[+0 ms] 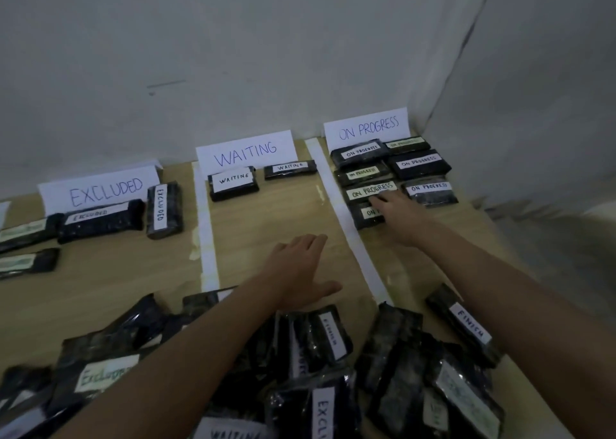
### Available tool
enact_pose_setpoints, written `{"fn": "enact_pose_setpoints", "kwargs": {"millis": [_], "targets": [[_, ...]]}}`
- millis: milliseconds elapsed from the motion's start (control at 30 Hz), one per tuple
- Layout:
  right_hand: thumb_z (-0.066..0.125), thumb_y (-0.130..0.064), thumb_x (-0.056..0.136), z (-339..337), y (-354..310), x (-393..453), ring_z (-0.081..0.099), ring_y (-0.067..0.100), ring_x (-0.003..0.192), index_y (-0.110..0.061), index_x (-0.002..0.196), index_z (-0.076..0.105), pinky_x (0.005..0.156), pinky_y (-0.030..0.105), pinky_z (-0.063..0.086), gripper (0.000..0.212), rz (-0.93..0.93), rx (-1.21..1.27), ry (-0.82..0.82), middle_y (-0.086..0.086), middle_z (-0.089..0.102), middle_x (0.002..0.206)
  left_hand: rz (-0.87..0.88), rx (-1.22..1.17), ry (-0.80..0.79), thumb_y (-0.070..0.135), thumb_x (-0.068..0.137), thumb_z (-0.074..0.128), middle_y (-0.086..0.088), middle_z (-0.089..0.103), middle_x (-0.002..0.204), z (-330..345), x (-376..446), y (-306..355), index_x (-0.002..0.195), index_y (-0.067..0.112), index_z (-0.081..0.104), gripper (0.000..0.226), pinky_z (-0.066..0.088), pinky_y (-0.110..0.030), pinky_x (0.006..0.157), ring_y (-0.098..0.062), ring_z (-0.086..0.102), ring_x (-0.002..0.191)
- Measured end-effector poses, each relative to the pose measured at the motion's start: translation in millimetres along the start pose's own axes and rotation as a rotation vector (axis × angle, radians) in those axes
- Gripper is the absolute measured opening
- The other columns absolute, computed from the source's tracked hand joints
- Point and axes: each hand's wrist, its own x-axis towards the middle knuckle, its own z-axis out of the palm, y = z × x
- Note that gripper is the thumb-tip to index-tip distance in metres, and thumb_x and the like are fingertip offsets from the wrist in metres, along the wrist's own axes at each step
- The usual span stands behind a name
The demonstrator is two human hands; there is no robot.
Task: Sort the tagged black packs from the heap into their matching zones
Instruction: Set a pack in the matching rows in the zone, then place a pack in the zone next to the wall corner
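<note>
1. Nearest the camera, a heap of black packs [333, 365] lies across the front of the tan wooden surface [110, 282]; tags reading EXCLUDED, WAITING and FINISH show among them.
2. Just beyond the heap, the left hand [300, 268] hovers flat above the surface, fingers straight and spread, holding nothing.
3. White tape strips [208, 238] run away from the heap and split the surface into zones.
4. Farther from the heap, the right hand [396, 208] reaches into the right zone, its fingers resting on the nearest pack tagged ON PROGRESS [368, 215]; I cannot tell whether it grips the pack.
5. Beyond that, packs lie in rows under three standing paper signs: EXCLUDED [103, 190], WAITING [246, 150] and ON PROGRESS [366, 127].
6. Farthest from the heap, plain grey walls [233, 55] meet in a corner behind the right sign.
</note>
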Motion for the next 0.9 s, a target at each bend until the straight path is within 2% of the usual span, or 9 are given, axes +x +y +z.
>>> {"fn": "enact_pose_setpoints", "kwargs": {"millis": [133, 300, 467, 533, 633, 733, 833, 900], "targets": [[0.046, 0.003, 0.089, 6.4, 6.4, 4.5, 0.024, 0.027, 0.136, -0.01, 0.144, 0.025, 0.1, 0.041, 0.04, 0.06, 0.003, 0.017, -0.038, 0.01, 0.024, 0.148, -0.026, 0.005, -0.002, 0.058, 0.086, 0.046, -0.004, 0.018, 0.154, 1.8, 7.5, 5.7, 0.147, 0.014, 0.01, 0.084, 0.025, -0.04, 0.109, -0.021, 0.022, 0.14], [0.046, -0.001, 0.09, 6.6, 6.4, -5.7, 0.024, 0.029, 0.137, -0.009, 0.145, 0.023, 0.1, 0.041, 0.039, 0.061, -0.016, 0.024, 0.052, 0.013, 0.024, 0.149, -0.014, 0.007, -0.029, 0.059, 0.087, 0.044, -0.003, 0.017, 0.155, 6.8, 13.3, 13.8, 0.147, 0.015, 0.01, 0.082, 0.025, -0.041, 0.11, -0.021, 0.022, 0.14], [0.051, 0.001, 0.084, 14.8, 14.5, -53.4, 0.033, 0.03, 0.131, -0.008, 0.135, 0.042, 0.096, 0.043, 0.041, 0.053, -0.156, 0.165, 0.048, 0.014, 0.034, 0.144, 0.047, 0.035, -0.066, 0.06, 0.089, 0.038, -0.002, 0.015, 0.156, 12.8, 18.1, 28.4, 0.148, 0.017, 0.009, 0.079, 0.022, -0.04, 0.111, -0.021, 0.019, 0.141], [0.052, -0.008, 0.089, 21.2, 22.3, -80.5, 0.032, 0.028, 0.132, -0.012, 0.136, 0.042, 0.098, 0.042, 0.04, 0.049, -0.158, 0.224, -0.018, 0.01, 0.033, 0.145, 0.081, 0.047, -0.071, 0.059, 0.089, 0.038, -0.002, 0.015, 0.156, 14.8, 18.4, 35.1, 0.147, 0.017, 0.009, 0.077, 0.022, -0.041, 0.111, -0.021, 0.02, 0.141], [0.053, -0.029, 0.091, 32.1, 34.9, -121.9, 0.035, 0.023, 0.129, -0.019, 0.139, 0.039, 0.096, 0.037, 0.042, 0.051, -0.073, 0.24, -0.059, 0.005, 0.034, 0.143, 0.128, 0.053, -0.076, 0.056, 0.09, 0.04, -0.002, 0.016, 0.156, 16.7, 15.7, 46.2, 0.148, 0.018, 0.01, 0.076, 0.022, -0.042, 0.112, -0.021, 0.021, 0.141], [0.058, -0.046, 0.085, 40.6, 41.4, -150.6, 0.042, 0.022, 0.122, -0.021, 0.138, 0.039, 0.091, 0.033, 0.044, 0.062, 0.045, 0.243, -0.097, 0.004, 0.04, 0.135, 0.141, 0.022, -0.057, 0.054, 0.09, 0.042, -0.001, 0.016, 0.156, 19.0, 12.9, 55.9, 0.147, 0.018, 0.013, 0.074, 0.02, -0.041, 0.113, -0.02, 0.02, 0.141], [0.069, -0.043, 0.078, 43.6, 41.8, -157.6, 0.046, 0.024, 0.117, -0.018, 0.137, 0.042, 0.09, 0.03, 0.042, 0.07, 0.108, 0.295, -0.115, 0.007, 0.044, 0.131, 0.147, -0.01, -0.039, 0.054, 0.09, 0.042, -0.001, 0.018, 0.155, 22.2, 11.7, 62.4, 0.147, 0.018, 0.016, 0.072, 0.022, -0.041, 0.113, -0.02, 0.021, 0.141], [0.076, -0.033, 0.073, 40.0, 36.8, -156.1, 0.048, 0.025, 0.115, -0.015, 0.138, 0.042, 0.089, 0.026, 0.037, 0.076, 0.104, 0.401, -0.032, 0.01, 0.049, 0.127, 0.124, -0.118, -0.027, 0.053, 0.09, 0.043, -0.003, 0.026, 0.152, 24.4, 11.9, 66.3, 0.145, 0.017, 0.022, 0.069, 0.027, -0.039, 0.111, -0.022, 0.028, 0.138]]}}
